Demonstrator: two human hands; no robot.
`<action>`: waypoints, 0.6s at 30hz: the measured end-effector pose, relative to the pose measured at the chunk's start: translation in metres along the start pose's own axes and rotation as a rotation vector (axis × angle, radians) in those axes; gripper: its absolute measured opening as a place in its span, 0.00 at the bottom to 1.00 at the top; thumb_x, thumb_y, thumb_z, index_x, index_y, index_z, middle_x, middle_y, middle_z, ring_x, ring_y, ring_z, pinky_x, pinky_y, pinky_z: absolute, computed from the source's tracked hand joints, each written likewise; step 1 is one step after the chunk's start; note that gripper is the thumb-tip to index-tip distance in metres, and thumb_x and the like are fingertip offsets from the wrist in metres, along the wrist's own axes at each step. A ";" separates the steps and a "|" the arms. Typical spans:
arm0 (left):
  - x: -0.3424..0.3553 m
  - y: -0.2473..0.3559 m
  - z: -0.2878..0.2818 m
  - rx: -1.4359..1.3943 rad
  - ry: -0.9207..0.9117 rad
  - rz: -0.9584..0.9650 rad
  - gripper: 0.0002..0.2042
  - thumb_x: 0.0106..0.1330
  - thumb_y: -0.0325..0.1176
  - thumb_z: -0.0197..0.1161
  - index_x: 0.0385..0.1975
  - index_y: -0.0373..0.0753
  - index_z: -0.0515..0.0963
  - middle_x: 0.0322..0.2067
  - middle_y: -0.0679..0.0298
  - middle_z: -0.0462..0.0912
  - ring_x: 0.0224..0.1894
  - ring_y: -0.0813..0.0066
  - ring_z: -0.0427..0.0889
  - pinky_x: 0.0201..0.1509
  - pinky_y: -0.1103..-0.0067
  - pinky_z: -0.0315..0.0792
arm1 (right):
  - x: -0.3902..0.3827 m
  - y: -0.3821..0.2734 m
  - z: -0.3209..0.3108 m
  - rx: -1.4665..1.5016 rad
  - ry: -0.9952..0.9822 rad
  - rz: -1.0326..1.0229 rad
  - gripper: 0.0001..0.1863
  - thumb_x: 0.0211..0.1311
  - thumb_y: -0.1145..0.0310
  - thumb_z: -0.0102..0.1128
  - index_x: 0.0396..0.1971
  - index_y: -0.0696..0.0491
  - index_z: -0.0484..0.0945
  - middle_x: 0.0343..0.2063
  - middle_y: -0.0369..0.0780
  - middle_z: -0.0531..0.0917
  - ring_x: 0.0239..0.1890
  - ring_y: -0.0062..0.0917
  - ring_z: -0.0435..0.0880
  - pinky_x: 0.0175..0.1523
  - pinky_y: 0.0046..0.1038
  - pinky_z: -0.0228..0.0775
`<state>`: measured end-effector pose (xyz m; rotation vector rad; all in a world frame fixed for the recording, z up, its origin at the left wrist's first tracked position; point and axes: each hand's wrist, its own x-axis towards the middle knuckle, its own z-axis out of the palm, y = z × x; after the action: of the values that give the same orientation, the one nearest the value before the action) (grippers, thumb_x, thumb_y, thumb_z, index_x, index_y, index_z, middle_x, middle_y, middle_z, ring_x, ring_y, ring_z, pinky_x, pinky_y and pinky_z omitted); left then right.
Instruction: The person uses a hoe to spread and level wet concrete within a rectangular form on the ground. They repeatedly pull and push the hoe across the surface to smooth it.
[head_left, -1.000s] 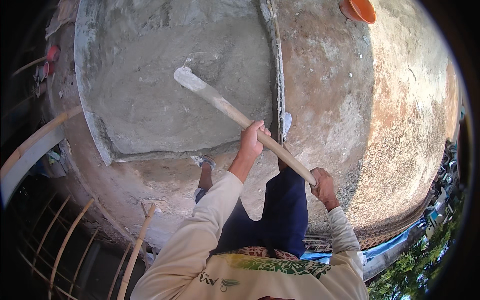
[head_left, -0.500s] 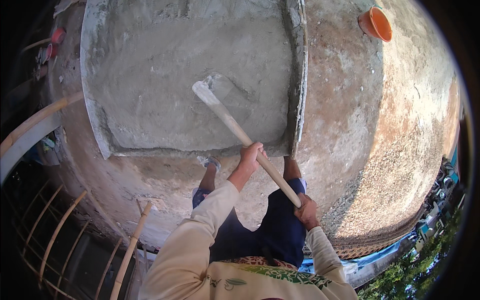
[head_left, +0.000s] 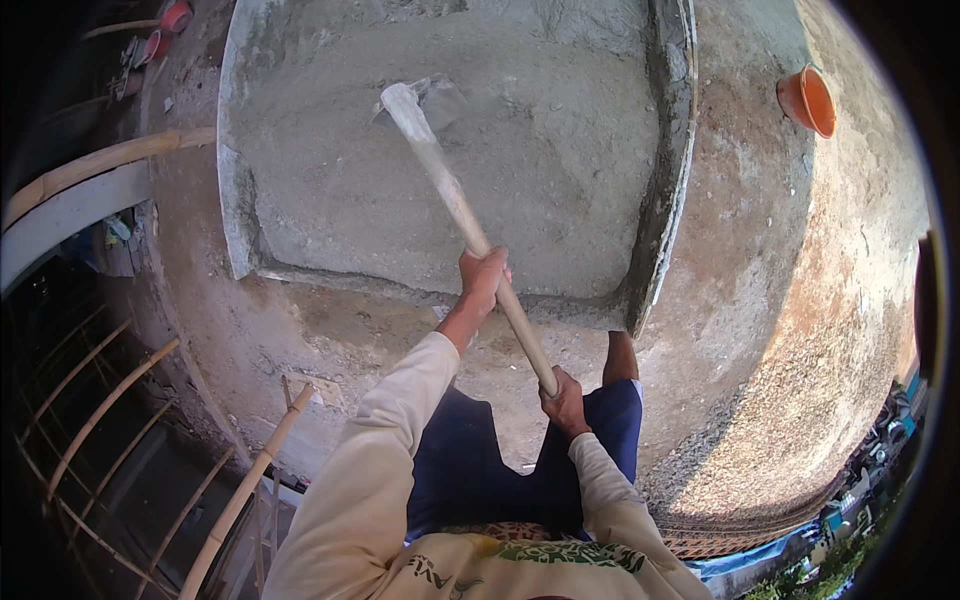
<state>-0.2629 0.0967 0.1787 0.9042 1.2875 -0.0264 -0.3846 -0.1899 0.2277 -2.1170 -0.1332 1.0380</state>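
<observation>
I hold a long wooden-handled hoe [head_left: 450, 195] with both hands. My left hand [head_left: 482, 280] grips the shaft about halfway up. Lower down, my right hand [head_left: 565, 400] clasps the end of the handle. The cement-coated blade [head_left: 415, 100] rests in grey wet mortar [head_left: 520, 170] that fills a large flat metal mixing tray [head_left: 232, 220]. My legs in dark blue trousers stand at the tray's near edge, one bare foot against its near right corner.
An orange bucket [head_left: 808, 100] stands at the far right on the rough concrete slab [head_left: 780, 330]. Bamboo scaffold poles [head_left: 240, 490] and a drop lie along the left edge. Red objects [head_left: 170, 20] sit at the far left corner.
The hoe blade has moved farther away and leftward across the mortar. Both hands have slid with the handle, and the view has shifted so the tray sits more centrally.
</observation>
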 end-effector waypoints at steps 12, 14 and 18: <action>0.117 0.129 -0.224 0.099 0.325 0.105 0.08 0.65 0.27 0.64 0.24 0.35 0.74 0.19 0.63 0.75 0.16 0.70 0.76 0.19 0.70 0.71 | 0.086 -0.173 0.172 -0.101 -0.149 -0.064 0.11 0.58 0.71 0.67 0.40 0.51 0.78 0.32 0.53 0.85 0.40 0.57 0.86 0.43 0.51 0.76; 0.142 0.146 -0.237 0.155 0.311 0.105 0.08 0.64 0.27 0.64 0.24 0.33 0.74 0.20 0.62 0.76 0.16 0.70 0.76 0.20 0.69 0.71 | 0.099 -0.181 0.210 0.000 -0.096 -0.041 0.12 0.57 0.69 0.68 0.41 0.51 0.79 0.34 0.54 0.86 0.41 0.57 0.86 0.44 0.52 0.76; 0.197 0.199 -0.258 0.254 0.318 0.152 0.08 0.63 0.28 0.65 0.28 0.29 0.78 0.22 0.61 0.78 0.18 0.71 0.78 0.22 0.70 0.73 | 0.147 -0.229 0.240 -0.086 -0.168 -0.003 0.16 0.56 0.68 0.69 0.45 0.52 0.79 0.35 0.56 0.87 0.41 0.59 0.86 0.45 0.53 0.78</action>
<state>-0.3100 0.4713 0.1275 1.2598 1.5284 0.0780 -0.4074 0.1712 0.1969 -2.1027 -0.2663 1.2279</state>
